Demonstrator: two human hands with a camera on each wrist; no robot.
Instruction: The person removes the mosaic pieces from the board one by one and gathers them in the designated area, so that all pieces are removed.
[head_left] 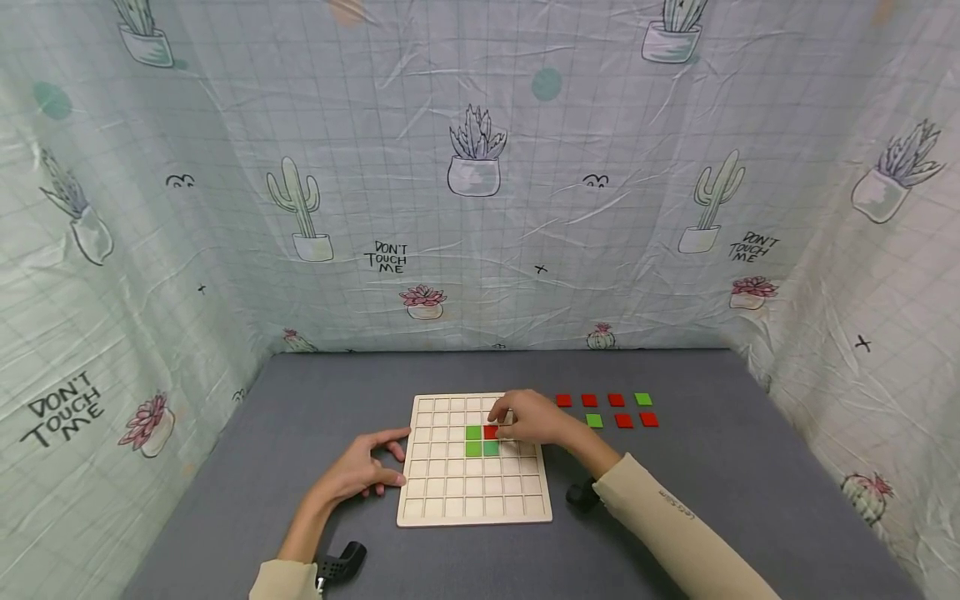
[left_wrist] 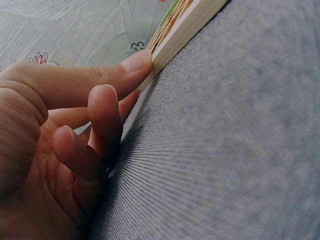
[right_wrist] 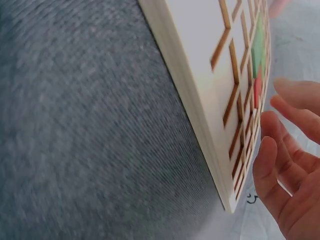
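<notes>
A square wooden grid board (head_left: 438,504) lies on the table. Near its middle, three green tiles (head_left: 473,448) and one red tile (head_left: 491,432) fill a two-by-two block of cells. My right hand (head_left: 529,417) hovers over the board's right side with loosely bent fingers, the fingertips close to the red tile; no tile shows between them in the right wrist view. My left hand (head_left: 355,468) is at the board's left edge. Its thumb (left_wrist: 137,62) touches that edge and the forefinger reaches the edge farther up, while the other fingers bend beneath.
Beyond the board's right side, loose red tiles (head_left: 588,400) and green tiles (head_left: 643,399) lie in two rows on the grey table (head_left: 330,379). Behind the table hangs a cloth (head_left: 345,200) printed with cacti. Black wrist devices (head_left: 341,562) sit by both sleeves.
</notes>
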